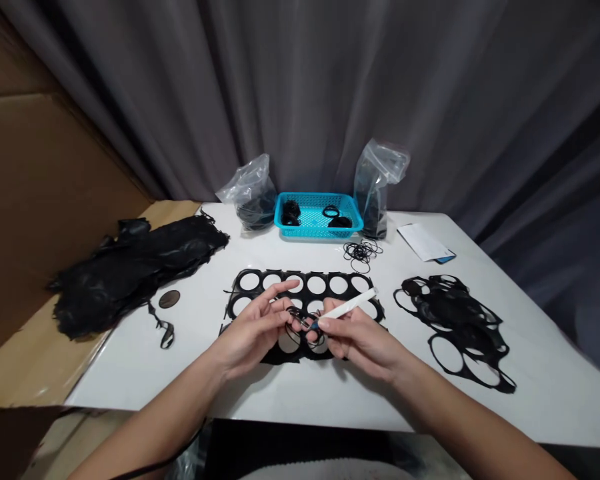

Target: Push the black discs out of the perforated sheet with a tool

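My left hand pinches a small bunch of thin black rubber rings between thumb and fingers, with the index finger stretched out. Close beside it, my right hand grips a slim white stick-shaped tool. Something blue shows by the right thumb, and a thin tip points toward the rings; the tool's exact kind is unclear. Some rings also hang by the right fingers. Both hands are above a black rubber sheet with rows of round holes, and they hide part of it.
Behind, a blue basket holds black rings between two plastic bags of black pieces. Loose rings lie in front. Black sheets and a disc are left; holed scraps and a white paper right.
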Demonstrator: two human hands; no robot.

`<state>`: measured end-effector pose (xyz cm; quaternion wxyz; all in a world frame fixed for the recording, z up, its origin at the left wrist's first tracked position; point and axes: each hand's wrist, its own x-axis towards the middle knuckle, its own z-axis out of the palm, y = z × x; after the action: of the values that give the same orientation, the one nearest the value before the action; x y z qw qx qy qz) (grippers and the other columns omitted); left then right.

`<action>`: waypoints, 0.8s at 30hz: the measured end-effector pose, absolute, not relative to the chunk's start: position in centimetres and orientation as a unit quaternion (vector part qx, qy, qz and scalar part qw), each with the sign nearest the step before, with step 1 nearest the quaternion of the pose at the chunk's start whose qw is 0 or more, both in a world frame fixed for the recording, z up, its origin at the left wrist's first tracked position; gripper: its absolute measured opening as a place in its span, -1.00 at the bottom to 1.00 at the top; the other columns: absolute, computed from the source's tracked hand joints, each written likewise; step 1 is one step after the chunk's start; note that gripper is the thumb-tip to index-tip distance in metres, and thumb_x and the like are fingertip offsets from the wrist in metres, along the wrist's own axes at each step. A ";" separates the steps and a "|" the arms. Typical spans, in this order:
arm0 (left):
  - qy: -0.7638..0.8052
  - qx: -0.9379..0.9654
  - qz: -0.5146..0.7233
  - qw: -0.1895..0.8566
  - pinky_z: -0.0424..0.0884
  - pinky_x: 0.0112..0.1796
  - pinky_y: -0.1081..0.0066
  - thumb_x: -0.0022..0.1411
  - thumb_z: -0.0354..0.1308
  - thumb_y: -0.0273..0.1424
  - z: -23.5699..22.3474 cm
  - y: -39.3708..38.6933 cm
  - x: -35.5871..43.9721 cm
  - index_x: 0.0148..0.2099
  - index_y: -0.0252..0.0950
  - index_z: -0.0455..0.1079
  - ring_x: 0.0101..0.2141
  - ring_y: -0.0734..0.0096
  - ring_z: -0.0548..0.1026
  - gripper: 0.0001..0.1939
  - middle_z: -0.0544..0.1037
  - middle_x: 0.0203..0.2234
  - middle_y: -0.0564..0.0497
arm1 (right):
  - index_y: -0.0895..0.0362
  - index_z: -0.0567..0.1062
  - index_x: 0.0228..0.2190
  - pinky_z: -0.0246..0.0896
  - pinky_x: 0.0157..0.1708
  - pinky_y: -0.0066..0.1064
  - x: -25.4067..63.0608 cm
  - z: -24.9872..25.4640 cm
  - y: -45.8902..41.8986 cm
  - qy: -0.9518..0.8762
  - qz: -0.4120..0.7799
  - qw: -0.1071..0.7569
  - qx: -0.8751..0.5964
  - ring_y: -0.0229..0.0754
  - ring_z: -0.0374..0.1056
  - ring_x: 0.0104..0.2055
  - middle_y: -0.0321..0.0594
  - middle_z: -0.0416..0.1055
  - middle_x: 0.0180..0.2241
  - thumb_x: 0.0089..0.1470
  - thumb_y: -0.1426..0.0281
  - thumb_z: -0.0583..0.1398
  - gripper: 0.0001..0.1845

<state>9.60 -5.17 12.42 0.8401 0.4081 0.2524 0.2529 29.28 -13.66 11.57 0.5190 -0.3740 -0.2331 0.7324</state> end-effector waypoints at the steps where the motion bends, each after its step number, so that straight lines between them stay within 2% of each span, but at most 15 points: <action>1: 0.251 0.407 0.261 0.839 0.36 -0.19 0.43 0.19 0.35 -0.45 12.8 -5.3 9.3 0.20 -0.18 0.38 -0.34 0.51 0.49 -0.46 0.41 -0.32 0.09 | 0.13 0.29 -0.48 0.18 -0.62 -0.66 29.0 11.6 -13.8 -0.231 0.742 0.517 -0.360 -0.24 0.47 -0.31 -0.20 0.50 -0.38 -0.15 0.31 0.51 -0.52; 3: 0.249 0.411 0.273 0.833 0.34 -0.26 0.48 0.20 0.36 -0.44 13.1 -5.7 8.9 0.20 -0.17 0.38 -0.42 0.60 0.42 -0.47 0.40 -0.33 0.11 | 0.12 0.26 -0.49 0.11 -0.66 -0.68 28.5 11.5 -14.2 -0.234 0.764 0.507 -0.324 -0.25 0.47 -0.32 -0.18 0.51 -0.33 -0.16 0.31 0.51 -0.49; 5: 0.243 0.417 0.266 0.834 0.31 -0.33 0.50 0.19 0.38 -0.41 12.9 -6.5 8.8 0.19 -0.16 0.38 -0.49 0.65 0.36 -0.47 0.38 -0.35 0.13 | 0.12 0.26 -0.50 -0.09 -0.74 -0.70 27.9 11.1 -14.7 -0.253 0.793 0.481 -0.274 -0.33 0.39 -0.44 -0.15 0.51 -0.30 -0.15 0.31 0.50 -0.50; 7: 0.238 0.430 0.242 0.837 0.28 -0.39 0.51 0.15 0.41 -0.35 12.0 -7.7 8.9 0.16 -0.16 0.39 -0.52 0.65 0.33 -0.47 0.37 -0.37 0.13 | 0.14 0.26 -0.53 -0.27 -0.78 -0.67 27.1 10.3 -15.5 -0.291 0.811 0.456 -0.221 -0.45 0.24 -0.58 -0.09 0.53 -0.30 -0.14 0.26 0.49 -0.49; 10: 0.249 0.497 0.213 0.804 0.33 -0.37 0.50 0.12 0.42 -0.22 10.0 -9.0 9.3 0.10 -0.22 0.42 -0.46 0.57 0.42 -0.48 0.42 -0.36 0.09 | 0.15 0.27 -0.55 -0.30 -0.77 -0.63 26.4 9.0 -17.1 -0.326 0.816 0.450 -0.159 -0.55 0.00 -0.70 -0.10 0.54 -0.36 -0.12 0.23 0.48 -0.50; 11: 0.256 0.561 0.202 0.761 0.38 -0.33 0.46 0.18 0.36 -0.17 9.4 -9.0 9.4 0.12 -0.25 0.41 -0.41 0.50 0.47 -0.49 0.46 -0.34 0.04 | 0.14 0.28 -0.54 -0.30 -0.77 -0.62 26.5 8.5 -17.7 -0.318 0.815 0.460 -0.152 -0.56 -0.04 -0.72 -0.15 0.53 -0.39 -0.10 0.24 0.47 -0.52; 13: 0.288 0.736 0.187 0.583 0.44 -0.29 0.41 0.34 0.19 -0.14 8.7 -7.9 9.3 0.11 -0.30 0.42 -0.34 0.42 0.54 -0.58 0.54 -0.30 -0.03 | 0.12 0.31 -0.50 -0.31 -0.76 -0.62 27.6 7.6 -18.4 -0.277 0.803 0.496 -0.180 -0.54 -0.06 -0.72 -0.24 0.48 -0.42 -0.03 0.26 0.44 -0.59; 16: 0.352 0.801 0.206 0.438 0.46 -0.12 0.31 0.35 0.16 -0.27 8.8 -4.1 7.9 0.02 -0.25 0.47 -0.14 0.30 0.54 -0.74 0.56 -0.14 -0.08 | 0.07 0.39 -0.45 -0.16 -0.76 -0.62 31.1 6.8 -18.3 -0.222 0.728 0.577 -0.297 -0.40 0.12 -0.59 -0.21 0.45 -0.36 -0.03 0.30 0.44 -0.69; 19: 0.424 0.822 0.226 0.306 0.31 0.10 0.09 0.29 0.18 -0.32 9.0 0.9 5.9 -0.04 -0.27 0.48 0.00 0.13 0.43 -0.77 0.47 -0.08 -0.14 | 0.05 0.44 -0.45 0.13 -0.74 -0.61 35.4 6.9 -16.7 -0.193 0.635 0.641 -0.385 -0.30 0.27 -0.47 -0.20 0.48 -0.30 -0.12 0.34 0.48 -0.68; 22: 0.472 0.829 0.216 0.210 0.19 0.14 -0.06 0.31 0.12 -0.31 8.0 5.7 5.1 -0.02 -0.33 0.44 0.03 0.01 0.35 -0.74 0.41 -0.09 -0.21 | 0.09 0.53 -0.42 0.43 -0.51 -0.59 39.0 7.1 -13.9 -0.190 0.549 0.679 -0.449 -0.27 0.39 -0.35 -0.19 0.52 -0.24 -0.17 0.40 0.49 -0.72; 24: 0.485 0.836 0.195 0.166 0.18 0.12 -0.08 0.31 0.11 -0.27 7.1 8.0 5.3 -0.05 -0.35 0.42 0.02 -0.05 0.32 -0.73 0.40 -0.11 -0.23 | 0.13 0.57 -0.37 0.41 -0.52 -0.65 40.7 6.8 -11.8 -0.189 0.524 0.677 -0.481 -0.28 0.43 -0.35 -0.20 0.51 -0.35 -0.16 0.42 0.48 -0.73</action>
<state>5.29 7.96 7.09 0.1664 0.8363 0.4847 0.1947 40.70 -11.80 6.79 0.6767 -0.4813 -0.1885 0.5243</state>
